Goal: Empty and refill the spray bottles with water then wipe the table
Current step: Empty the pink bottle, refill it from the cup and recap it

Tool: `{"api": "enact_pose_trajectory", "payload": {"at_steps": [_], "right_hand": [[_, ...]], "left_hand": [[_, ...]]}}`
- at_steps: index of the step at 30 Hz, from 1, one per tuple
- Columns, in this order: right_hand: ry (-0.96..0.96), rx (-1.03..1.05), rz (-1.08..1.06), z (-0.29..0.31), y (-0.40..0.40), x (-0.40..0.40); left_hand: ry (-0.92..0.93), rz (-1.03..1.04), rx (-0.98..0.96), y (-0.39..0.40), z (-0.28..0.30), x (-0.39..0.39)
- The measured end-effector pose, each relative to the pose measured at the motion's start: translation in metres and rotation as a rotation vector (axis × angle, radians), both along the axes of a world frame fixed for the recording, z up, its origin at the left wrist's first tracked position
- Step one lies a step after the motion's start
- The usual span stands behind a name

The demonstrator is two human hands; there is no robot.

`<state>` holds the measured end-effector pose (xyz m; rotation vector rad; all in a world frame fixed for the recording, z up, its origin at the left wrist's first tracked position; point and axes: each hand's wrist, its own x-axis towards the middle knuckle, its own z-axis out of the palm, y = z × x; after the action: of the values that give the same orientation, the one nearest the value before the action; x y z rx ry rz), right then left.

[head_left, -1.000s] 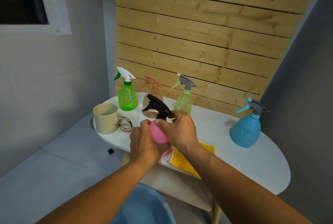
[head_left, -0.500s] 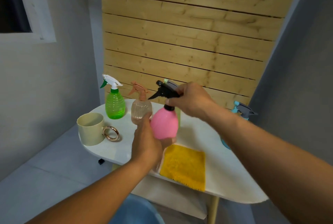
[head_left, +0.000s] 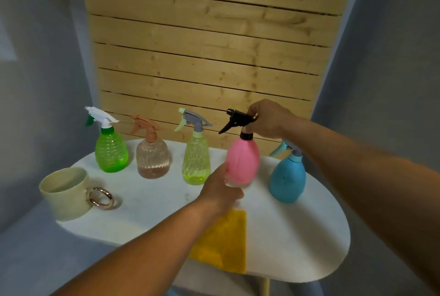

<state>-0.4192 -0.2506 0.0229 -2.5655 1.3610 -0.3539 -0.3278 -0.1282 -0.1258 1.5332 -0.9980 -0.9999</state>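
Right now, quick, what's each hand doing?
Left hand: open, fingers touching the pink bottle.
Right hand: fingers gripping its black sprayer.

No legible text, label, brand, number or sign on any surface in view. Bottles [head_left: 242, 162], mug [head_left: 65, 194], cloth [head_left: 223, 243], table [head_left: 297, 236] and wood panel [head_left: 209, 46] all carry plain, unmarked faces.
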Motion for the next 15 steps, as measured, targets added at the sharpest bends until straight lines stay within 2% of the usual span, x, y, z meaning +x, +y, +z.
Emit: {"api": "enact_pose_trajectory", "payload": {"at_steps": [15], "right_hand": [[0.230, -0.009, 0.051, -0.037, -0.045, 0.015]], "left_hand": [[0.054, -0.119, -0.005, -0.019, -0.032, 0.003]]}}
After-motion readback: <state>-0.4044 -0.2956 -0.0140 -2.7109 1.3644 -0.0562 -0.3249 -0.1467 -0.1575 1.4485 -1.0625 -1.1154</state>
